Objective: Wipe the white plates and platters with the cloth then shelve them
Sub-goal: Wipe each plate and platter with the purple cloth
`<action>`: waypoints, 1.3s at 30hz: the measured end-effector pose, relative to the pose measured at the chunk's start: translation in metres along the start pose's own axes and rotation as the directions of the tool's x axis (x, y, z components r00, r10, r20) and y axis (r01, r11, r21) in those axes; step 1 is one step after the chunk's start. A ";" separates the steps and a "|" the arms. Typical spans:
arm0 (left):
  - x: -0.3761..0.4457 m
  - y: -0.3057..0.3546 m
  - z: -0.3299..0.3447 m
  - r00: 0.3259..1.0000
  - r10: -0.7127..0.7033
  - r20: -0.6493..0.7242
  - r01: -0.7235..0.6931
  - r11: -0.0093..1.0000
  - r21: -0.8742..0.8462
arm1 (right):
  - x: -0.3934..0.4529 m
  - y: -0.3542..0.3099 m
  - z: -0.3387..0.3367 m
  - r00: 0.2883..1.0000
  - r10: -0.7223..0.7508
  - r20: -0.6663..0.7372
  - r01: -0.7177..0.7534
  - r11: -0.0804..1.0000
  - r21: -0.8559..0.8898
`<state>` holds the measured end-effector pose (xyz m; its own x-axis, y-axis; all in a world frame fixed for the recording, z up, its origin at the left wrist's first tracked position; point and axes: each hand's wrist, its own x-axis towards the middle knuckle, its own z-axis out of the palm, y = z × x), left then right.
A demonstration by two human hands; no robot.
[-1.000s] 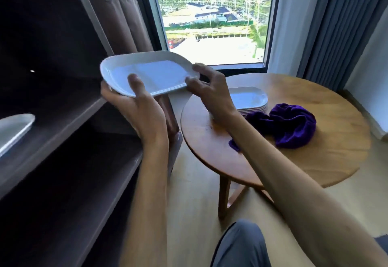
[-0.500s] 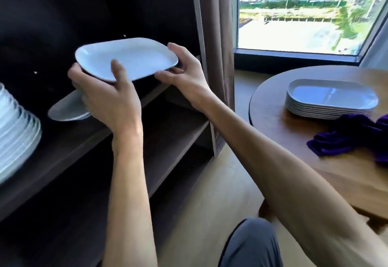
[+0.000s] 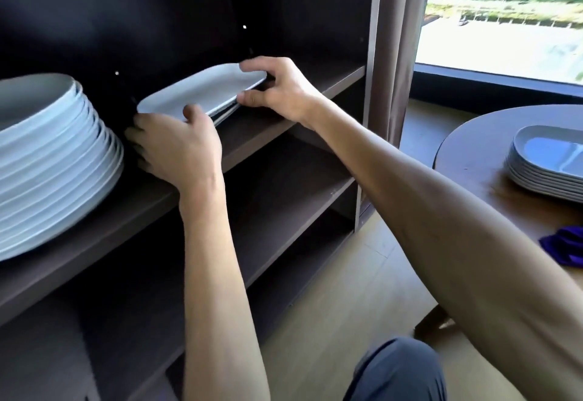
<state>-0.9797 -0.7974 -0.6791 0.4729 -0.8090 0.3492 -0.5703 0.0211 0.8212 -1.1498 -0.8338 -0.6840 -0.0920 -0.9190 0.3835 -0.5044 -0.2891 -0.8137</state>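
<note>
platter [image 3: 202,91]: white, oblong; held at both ends over the upper shelf board, tilted a little, near edge lower. A second rim is seen just under its near edge, so it seems to sit on another platter; contact cannot be told.
left hand [image 3: 179,148]: clamped on the platter's left end; thumb is laid on the rim, fingers are curled under and mostly hidden in shadow.
right hand [image 3: 280,91]: clamped on the platter's right end; fingers are hooked over the far rim, thumb is pressed at the near edge.
shelf [image 3: 252,129]: dark brown open unit; the platter is kept inside its upper compartment, toward the right part of the board. Lower boards are seen below.
plate stack [image 3: 53,157]: tall pile of round white plates, set on the same shelf board, left of the platter, just beside the left hand.
platter stack [image 3: 549,164]: pile of white oblong platters, placed on the table, well right of the shelf.
table [image 3: 473,161]: round, wooden, right of the shelf, partly cut by the frame edge.
cloth [image 3: 568,247]: purple, bunched, lying on the table nearer the camera than the platter stack, well apart from the shelf, untouched.
curtain [image 3: 397,53]: brown, hung just right of the shelf's side panel.
window [image 3: 504,15]: bright, right of the curtain.
knee [image 3: 397,372]: grey trouser fabric, seen low in frame, below the shelf.
</note>
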 end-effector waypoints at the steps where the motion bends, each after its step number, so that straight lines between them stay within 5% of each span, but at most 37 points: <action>1: 0.001 0.001 0.000 1.000 -0.013 0.010 0.013 1.000 -0.012 | 0.001 0.000 -0.001 1.000 0.003 0.012 -0.003 1.000 -0.018; 10: 0.003 -0.004 -0.009 0.998 -0.045 0.042 0.043 0.998 0.048 | 0.005 -0.005 0.004 0.992 0.083 0.098 -0.068 0.987 -0.148; 39: -0.008 -0.004 -0.018 0.989 0.101 0.112 -0.105 0.994 0.028 | -0.023 -0.009 0.012 0.994 0.038 -0.099 -0.069 0.940 -0.334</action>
<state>-0.9690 -0.7810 -0.6772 0.3347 -0.8632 0.3780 -0.6354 0.0895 0.7670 -1.1329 -0.8137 -0.6911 -0.1960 -0.8981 0.3938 -0.7545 -0.1184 -0.6455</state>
